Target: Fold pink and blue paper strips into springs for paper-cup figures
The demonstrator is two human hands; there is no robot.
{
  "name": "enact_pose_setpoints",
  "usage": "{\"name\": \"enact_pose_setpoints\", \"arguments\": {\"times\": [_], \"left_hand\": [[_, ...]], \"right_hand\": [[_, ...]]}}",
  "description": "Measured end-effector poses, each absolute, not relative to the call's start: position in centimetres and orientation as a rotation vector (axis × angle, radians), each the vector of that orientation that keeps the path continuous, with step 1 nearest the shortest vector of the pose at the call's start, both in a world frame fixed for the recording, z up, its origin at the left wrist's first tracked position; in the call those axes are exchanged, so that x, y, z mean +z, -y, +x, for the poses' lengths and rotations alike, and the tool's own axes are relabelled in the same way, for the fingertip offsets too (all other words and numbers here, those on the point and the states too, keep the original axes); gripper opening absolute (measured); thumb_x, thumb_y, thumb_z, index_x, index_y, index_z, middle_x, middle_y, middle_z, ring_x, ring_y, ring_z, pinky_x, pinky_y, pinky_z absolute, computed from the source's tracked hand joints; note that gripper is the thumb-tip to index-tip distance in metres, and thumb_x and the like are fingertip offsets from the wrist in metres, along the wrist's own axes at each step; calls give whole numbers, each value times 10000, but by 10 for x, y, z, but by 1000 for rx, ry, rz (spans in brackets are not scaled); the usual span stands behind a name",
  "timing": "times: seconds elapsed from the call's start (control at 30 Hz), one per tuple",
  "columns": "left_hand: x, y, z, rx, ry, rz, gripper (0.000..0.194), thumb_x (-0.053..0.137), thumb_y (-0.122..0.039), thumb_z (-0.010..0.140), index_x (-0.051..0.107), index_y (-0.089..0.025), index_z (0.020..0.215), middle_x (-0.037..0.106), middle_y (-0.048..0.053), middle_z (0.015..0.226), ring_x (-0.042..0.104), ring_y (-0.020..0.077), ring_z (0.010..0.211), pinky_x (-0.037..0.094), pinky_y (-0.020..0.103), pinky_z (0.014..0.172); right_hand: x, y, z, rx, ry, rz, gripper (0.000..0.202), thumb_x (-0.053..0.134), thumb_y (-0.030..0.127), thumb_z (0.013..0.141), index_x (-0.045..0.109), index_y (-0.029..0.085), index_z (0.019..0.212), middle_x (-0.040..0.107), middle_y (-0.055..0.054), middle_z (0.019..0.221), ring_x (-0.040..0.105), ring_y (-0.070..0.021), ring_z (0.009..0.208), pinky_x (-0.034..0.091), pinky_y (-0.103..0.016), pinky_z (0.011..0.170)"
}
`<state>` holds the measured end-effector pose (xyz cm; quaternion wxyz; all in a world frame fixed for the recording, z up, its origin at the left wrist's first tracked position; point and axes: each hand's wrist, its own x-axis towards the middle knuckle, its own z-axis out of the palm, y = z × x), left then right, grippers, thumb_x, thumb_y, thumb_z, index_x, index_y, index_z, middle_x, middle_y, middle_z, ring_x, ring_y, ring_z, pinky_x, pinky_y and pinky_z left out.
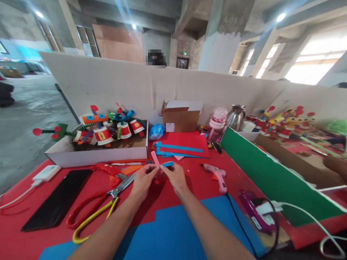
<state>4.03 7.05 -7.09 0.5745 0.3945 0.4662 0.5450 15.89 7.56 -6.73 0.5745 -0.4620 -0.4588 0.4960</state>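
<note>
Above the middle of the red table, my left hand (143,180) pinches a narrow pink paper strip (155,158) that sticks up and away from me. Close beside it, my right hand (176,177) grips a short blue paper strip (168,164). The strips' near ends meet between my fingertips; whether they are joined cannot be seen. Large scissors (112,195) with red and yellow handles lie left of my left wrist. A pink glue gun (217,175) rests right of my right hand. Beyond both hands are stacked red paper sheets (187,139) with blue paper strips (181,148) on top.
A white box (94,159) of paper-cup figures (104,135) stands at the back left. A black phone (58,198) lies at left. Blue card (165,231) covers the near side. A purple power strip (256,209) with cables and a green-sided box (271,169) are at right.
</note>
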Motion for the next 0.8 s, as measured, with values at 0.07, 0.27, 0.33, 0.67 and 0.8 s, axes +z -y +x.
{"name": "enact_pose_setpoints", "arguments": {"times": [0.07,0.27,0.33,0.67,0.8], "left_hand": [[-71,-71,39,1283,-1123,932,385,782,-452,544,648,-131,708,578,-17,551,483,85,480,421,198,442],[-68,-72,37,1268,-1056,847,384,797,-427,521,647,-130,712,577,-15,555,480,90,483,427,205,421],[-66,-72,37,1255,-1022,810,376,808,-405,513,646,-127,707,586,-5,558,488,90,489,431,205,429],[-63,-70,40,1257,-1016,849,360,807,-403,513,656,-121,675,606,15,571,502,94,494,437,215,441],[-64,-70,39,1269,-1041,858,366,802,-409,518,661,-126,701,618,14,591,512,100,511,439,214,440]], "right_hand": [[-68,-77,160,1084,1143,-1104,132,682,320,648,643,201,604,632,9,596,573,-155,613,459,-285,655],[-68,-81,168,1424,984,-948,170,722,253,589,668,214,746,655,32,688,581,-123,629,476,-270,693],[-70,-82,169,1536,862,-911,215,751,267,573,675,213,767,646,37,668,574,-110,609,483,-266,689],[-75,-81,166,1697,712,-780,291,854,261,491,638,194,675,631,45,647,566,-77,608,488,-222,695],[-73,-81,165,1691,731,-805,298,858,267,486,641,190,675,619,54,639,555,-68,600,482,-205,677]]}}
